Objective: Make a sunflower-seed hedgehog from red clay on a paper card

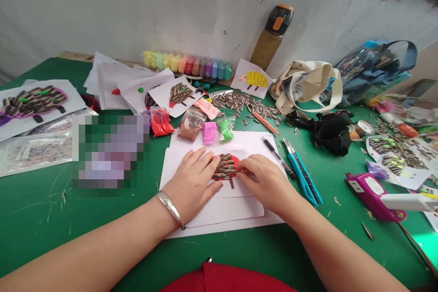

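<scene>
A small hedgehog shape of red clay (235, 160), covered with rows of striped sunflower seeds (223, 168), lies on white paper (236, 207). My left hand (195, 178) rests on the paper with its fingers stretched out, fingertips touching the shape's left side. At the shape's right end, my right hand (262, 175) has thumb and index finger pinched against the red clay. Whatever sits between those fingertips is hidden. A brown leg (232, 183) shows below the body.
Behind the paper lie bags of red (160, 122), brown (190, 124), pink (210, 132) and green clay (226, 130), plus loose seeds (239, 102). To the right are a pen (275, 151), a blue utility knife (299, 169), blue scissors (310, 191) and a magenta device (372, 196).
</scene>
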A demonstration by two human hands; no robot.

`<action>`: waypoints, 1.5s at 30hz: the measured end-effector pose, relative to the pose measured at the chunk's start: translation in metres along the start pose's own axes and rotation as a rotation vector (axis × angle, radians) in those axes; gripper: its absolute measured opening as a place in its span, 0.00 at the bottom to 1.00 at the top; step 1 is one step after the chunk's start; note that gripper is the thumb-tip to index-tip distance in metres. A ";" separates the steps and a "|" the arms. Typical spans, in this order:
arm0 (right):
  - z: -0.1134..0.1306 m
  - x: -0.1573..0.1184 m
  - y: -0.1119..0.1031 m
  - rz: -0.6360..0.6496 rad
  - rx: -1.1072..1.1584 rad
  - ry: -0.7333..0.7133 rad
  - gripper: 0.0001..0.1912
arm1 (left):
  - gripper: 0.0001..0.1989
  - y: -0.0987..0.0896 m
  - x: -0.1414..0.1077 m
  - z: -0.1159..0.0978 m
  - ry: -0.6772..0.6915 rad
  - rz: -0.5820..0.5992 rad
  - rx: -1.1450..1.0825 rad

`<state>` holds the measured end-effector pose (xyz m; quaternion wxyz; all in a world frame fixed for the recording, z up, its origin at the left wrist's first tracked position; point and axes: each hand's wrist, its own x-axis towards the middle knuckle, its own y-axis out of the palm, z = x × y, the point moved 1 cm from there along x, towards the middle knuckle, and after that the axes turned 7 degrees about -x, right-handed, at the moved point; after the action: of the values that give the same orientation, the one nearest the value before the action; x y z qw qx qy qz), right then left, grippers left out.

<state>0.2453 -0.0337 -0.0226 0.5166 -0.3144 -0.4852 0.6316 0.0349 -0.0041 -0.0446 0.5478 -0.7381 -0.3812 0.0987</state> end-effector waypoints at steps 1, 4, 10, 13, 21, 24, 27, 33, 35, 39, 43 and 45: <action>-0.001 0.000 0.000 0.006 -0.011 0.002 0.06 | 0.24 0.000 0.000 0.000 -0.002 0.002 0.000; -0.002 0.000 0.002 0.015 -0.035 -0.019 0.09 | 0.24 0.001 0.000 0.000 -0.006 0.007 0.005; -0.003 0.000 0.007 -0.001 -0.056 -0.051 0.09 | 0.24 0.002 -0.001 0.001 -0.016 -0.002 -0.014; -0.002 0.001 0.008 0.000 -0.062 -0.049 0.09 | 0.23 0.002 -0.001 0.001 -0.015 -0.008 -0.024; 0.000 0.001 0.004 0.010 0.010 -0.026 0.09 | 0.23 0.000 0.000 0.000 -0.014 -0.009 -0.040; -0.005 0.006 -0.010 -0.015 0.034 0.017 0.09 | 0.23 -0.001 -0.001 0.001 -0.011 -0.016 -0.047; -0.016 0.022 -0.029 -0.070 -0.037 0.085 0.09 | 0.24 -0.001 -0.001 0.002 -0.011 -0.007 -0.047; -0.048 0.083 -0.034 -0.015 -0.355 0.267 0.17 | 0.24 -0.003 0.000 0.001 -0.009 -0.012 -0.045; -0.054 0.099 -0.025 -0.025 -0.390 0.304 0.16 | 0.24 -0.003 0.000 0.001 -0.010 -0.010 -0.042; -0.059 0.111 -0.007 -0.021 -0.409 0.317 0.12 | 0.25 -0.004 0.000 0.000 -0.019 0.006 -0.046; -0.059 0.114 -0.004 -0.013 -0.367 0.277 0.11 | 0.25 -0.004 0.000 0.000 -0.016 0.019 -0.030; -0.058 0.114 -0.007 -0.019 -0.332 0.257 0.10 | 0.25 -0.004 0.001 0.000 -0.012 0.021 -0.025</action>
<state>0.2693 0.0920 -0.0235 0.5213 -0.4685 -0.5157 0.4929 0.0337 -0.0035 -0.0403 0.5353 -0.7482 -0.3779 0.1040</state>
